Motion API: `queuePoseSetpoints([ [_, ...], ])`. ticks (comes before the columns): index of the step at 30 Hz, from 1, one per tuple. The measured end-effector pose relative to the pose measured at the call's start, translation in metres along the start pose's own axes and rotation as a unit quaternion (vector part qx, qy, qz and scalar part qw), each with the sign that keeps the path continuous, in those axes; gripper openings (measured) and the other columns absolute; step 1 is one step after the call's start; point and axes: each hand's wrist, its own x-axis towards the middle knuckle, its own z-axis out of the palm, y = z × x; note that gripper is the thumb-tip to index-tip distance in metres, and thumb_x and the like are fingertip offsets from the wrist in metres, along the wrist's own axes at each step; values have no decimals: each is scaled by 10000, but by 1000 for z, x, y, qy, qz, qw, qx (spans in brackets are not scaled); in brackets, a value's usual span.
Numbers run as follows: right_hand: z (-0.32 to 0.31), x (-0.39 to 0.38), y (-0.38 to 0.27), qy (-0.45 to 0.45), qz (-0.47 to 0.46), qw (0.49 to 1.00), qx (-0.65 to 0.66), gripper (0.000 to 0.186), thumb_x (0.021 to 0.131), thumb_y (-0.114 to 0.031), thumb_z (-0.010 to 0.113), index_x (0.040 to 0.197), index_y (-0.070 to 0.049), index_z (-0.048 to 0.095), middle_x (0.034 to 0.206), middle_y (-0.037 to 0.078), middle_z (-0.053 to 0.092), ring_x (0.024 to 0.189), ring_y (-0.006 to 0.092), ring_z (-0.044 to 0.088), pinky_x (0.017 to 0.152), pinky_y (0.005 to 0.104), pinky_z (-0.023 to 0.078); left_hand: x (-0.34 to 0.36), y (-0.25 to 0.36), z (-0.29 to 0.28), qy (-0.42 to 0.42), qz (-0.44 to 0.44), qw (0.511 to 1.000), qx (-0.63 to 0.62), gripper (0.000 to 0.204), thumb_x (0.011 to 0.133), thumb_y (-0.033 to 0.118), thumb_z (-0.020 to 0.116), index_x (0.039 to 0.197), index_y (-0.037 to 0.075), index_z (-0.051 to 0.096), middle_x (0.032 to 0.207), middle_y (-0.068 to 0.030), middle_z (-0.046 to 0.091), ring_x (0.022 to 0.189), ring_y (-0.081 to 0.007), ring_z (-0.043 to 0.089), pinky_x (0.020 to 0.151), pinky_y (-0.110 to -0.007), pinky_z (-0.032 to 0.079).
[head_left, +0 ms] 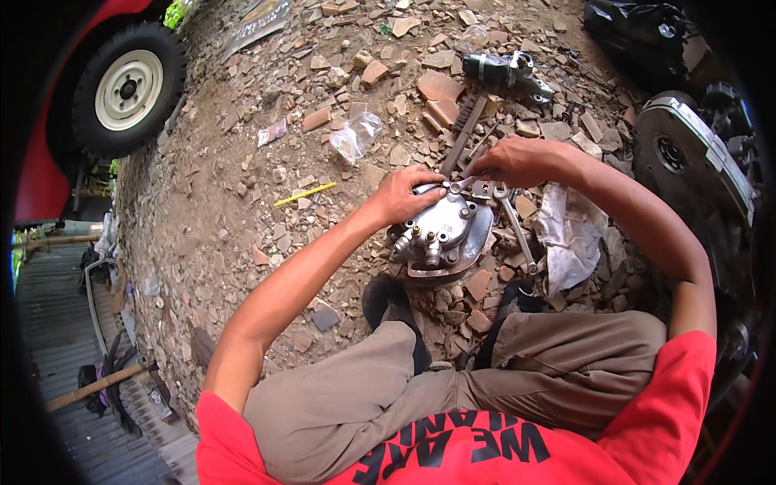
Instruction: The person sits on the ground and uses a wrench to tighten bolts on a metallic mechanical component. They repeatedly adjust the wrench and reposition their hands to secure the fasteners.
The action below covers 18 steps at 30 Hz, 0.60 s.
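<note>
We've the metal housing [443,221] on rubble [242,194], ctr of frame; L hand [408,196] on its top edge, prob. steadying it. R hand [511,160] curled close by; can't tell what either grip holds.

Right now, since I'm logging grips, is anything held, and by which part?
The right hand seems to hold a metal tool by its right end; the left hand touches the metal cover, its grip unclear.

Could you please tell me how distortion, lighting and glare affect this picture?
Throughout the head view: black, curved borders close in at both sides, as fisheye lenses give; bright glints show on the metal housing; the black bag at upper right looks mostly dark, with little detail.
</note>
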Motion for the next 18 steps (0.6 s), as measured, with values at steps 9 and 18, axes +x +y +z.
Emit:
queuePoseSetpoints([
  [9, -1, 12, 16, 9, -34, 999, 6, 267, 985, -237, 620, 1195, -100, 713, 948, 158, 736, 861, 333, 700, 779, 451, 536, -4, 6, -2, 4, -20, 1000, -9, 407, 937, 361, 707, 1233, 82, 718, 1153, -120, 684, 1092, -247, 665, 969, -356, 508],
  [18, -19, 9, 0, 2, 15, 999, 41, 324, 989, -368, 638, 1084, -78, 748, 877, 160, 732, 798, 343, 696, 742, 432, 538, -5, 4, -3, 2, -42, 999, -6, 436, 935, 371, 707, 1234, 54, 712, 1160, -127, 676, 1087, -250, 663, 957, -356, 506],
])
